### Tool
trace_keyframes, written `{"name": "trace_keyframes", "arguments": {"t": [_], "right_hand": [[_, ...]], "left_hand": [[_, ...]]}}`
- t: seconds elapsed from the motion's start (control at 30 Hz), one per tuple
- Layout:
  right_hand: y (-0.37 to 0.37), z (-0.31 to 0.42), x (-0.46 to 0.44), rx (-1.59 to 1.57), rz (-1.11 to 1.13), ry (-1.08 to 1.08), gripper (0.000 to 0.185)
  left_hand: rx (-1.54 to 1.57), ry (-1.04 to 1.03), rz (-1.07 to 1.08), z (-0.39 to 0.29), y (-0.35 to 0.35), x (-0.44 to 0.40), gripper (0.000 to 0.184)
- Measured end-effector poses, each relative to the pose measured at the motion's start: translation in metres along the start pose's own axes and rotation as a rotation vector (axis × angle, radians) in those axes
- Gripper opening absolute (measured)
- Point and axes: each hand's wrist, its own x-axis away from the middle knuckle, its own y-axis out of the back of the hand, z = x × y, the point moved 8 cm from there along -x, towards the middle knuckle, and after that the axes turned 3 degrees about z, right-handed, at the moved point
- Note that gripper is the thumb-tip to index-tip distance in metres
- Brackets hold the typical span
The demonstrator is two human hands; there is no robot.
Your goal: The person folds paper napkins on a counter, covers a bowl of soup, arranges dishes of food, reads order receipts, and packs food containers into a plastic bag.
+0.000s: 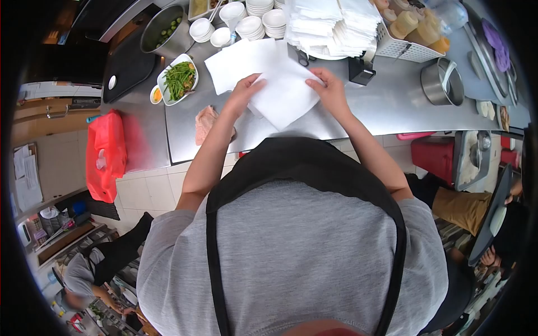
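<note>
Between my two hands is a white paper napkin (288, 98), turned so one corner points toward me over the steel counter. My left hand (244, 94) pinches its left side, thumb on top. At the right corner, my right hand (330, 92) grips the same napkin between thumb and fingers. Another white napkin (232, 63) lies flat just beyond my left hand. A tall, uneven pile of folded white napkins (330, 25) stands behind, at the back of the counter. Beside my left forearm rests a crumpled pinkish cloth (205, 124).
Left are a dish of green beans (179, 81), a small egg-coloured bowl (156, 94), a pot of green items (164, 31) and a red plastic bag (106, 154). Stacked white bowls (249, 27), a bottle basket (412, 50) and a metal pot (441, 84) line the back and right. Other people stand behind.
</note>
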Motion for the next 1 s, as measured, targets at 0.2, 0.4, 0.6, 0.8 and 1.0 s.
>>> {"name": "trace_keyframes", "arguments": {"t": [0.2,0.4,0.6,0.8,1.0], "right_hand": [[0.005,0.021,0.004,0.406,-0.093,0.148,0.030],[-0.050,0.068,0.030,0.644,0.117,0.385,0.039],[-0.037,0.040,0.018,0.583,-0.021,0.288,0.049],[-0.010,0.028,0.012,0.393,-0.130,0.239,0.031],[-0.005,0.043,0.015,0.280,-0.208,0.357,0.007]], "left_hand": [[-0.015,0.166,-0.124,-0.003,-0.010,0.019,0.035],[0.222,0.174,-0.084,-0.001,-0.018,0.020,0.036],[0.048,0.159,-0.089,-0.010,-0.016,0.030,0.032],[-0.126,0.088,-0.027,-0.021,-0.001,0.038,0.028],[-0.069,0.044,-0.033,-0.033,-0.002,0.044,0.029]]}}
